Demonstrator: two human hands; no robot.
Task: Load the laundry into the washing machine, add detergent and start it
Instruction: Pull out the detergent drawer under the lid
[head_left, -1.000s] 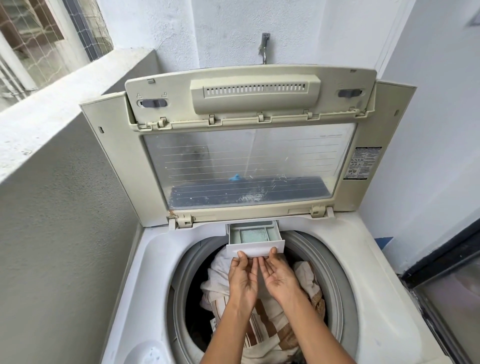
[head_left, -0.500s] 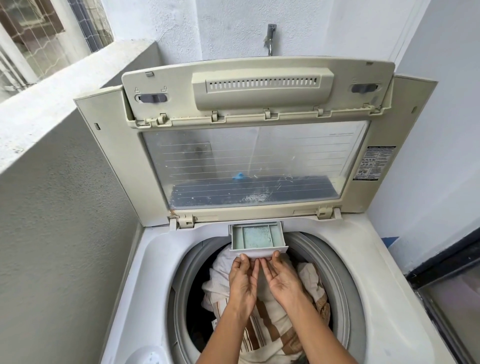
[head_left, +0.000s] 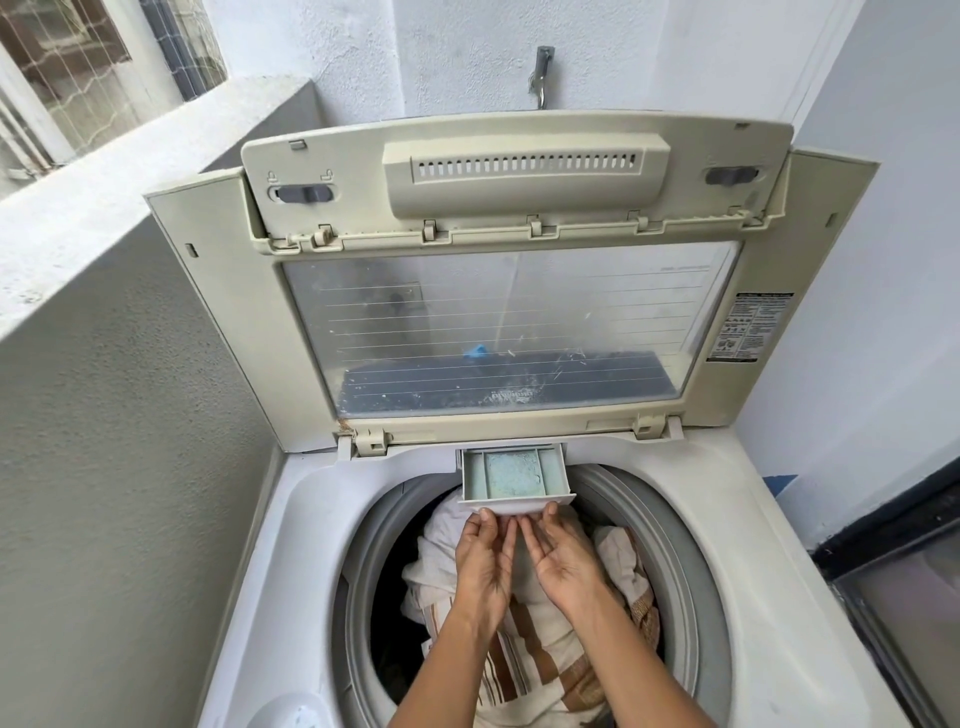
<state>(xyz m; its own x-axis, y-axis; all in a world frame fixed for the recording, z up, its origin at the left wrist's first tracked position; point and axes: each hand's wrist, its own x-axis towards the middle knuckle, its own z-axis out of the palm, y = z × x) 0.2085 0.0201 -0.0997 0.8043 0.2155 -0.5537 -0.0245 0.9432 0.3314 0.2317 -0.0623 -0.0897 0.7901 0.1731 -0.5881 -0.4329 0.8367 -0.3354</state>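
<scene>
A narrow nook with a rough grey wall (head_left: 104, 467) on the left and white plaster behind, where a tap (head_left: 543, 73) sticks out above the washer (head_left: 753, 519).

The drawer (head_left: 517, 505) stands pulled out from the back rim, jutting over the drum (head_left: 675, 545), about level. Its middle compartment holds a bed of pale blue powder (head_left: 511, 473); the narrow side sections look bare. Both hands meet its front lip from below, palms up. The left hand (head_left: 485, 561) has its fingers straight and close together, tips on the lip. The right hand (head_left: 566, 561) lies the same way just beside it, thumb at the lip's right end. Neither hand curls round anything.

The drawer is thin moulded plastic, likely light and stiff but easy to skew in its track, so an even push at the middle of the lip should serve best. The powder is loose and would spill if the tray tipped.

Below the hands, the laundry (head_left: 535, 665) fills the drum: soft white cloth with brown stripes, heaped high. The lid (head_left: 519, 176) stands folded upright behind, its window (head_left: 493, 322) dusty, and a sticker (head_left: 748, 327) sits on its right frame.
</scene>
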